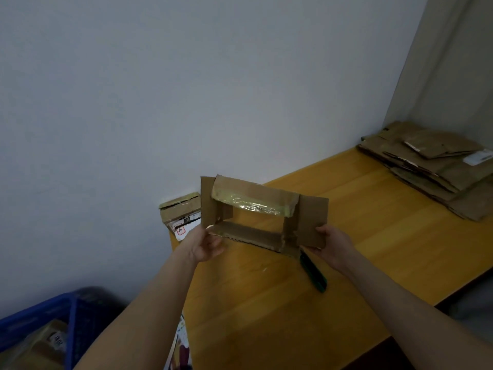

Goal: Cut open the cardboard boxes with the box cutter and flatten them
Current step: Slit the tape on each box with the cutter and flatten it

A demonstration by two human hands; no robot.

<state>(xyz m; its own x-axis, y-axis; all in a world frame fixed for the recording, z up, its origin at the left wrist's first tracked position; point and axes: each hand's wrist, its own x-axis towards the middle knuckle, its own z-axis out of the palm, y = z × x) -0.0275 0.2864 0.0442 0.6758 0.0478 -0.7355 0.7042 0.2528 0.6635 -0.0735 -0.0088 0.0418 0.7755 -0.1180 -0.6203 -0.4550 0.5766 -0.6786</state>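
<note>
I hold a small brown cardboard box [309, 217] in the air above the yellow wooden table [373, 249]. Both ends of the box are open, and I can see through it. Clear tape shines on its upper flap. My left hand [206, 245] grips the box's lower left corner. My right hand [333, 245] grips its right flap. The green and black box cutter [313, 272] lies on the table just below the box, between my hands; neither hand touches it.
A stack of flattened cardboard [432, 166] lies at the table's far right corner. Another taped box [181, 212] sits at the far left edge against the wall. A blue plastic crate [64, 316] holding more boxes stands at lower left.
</note>
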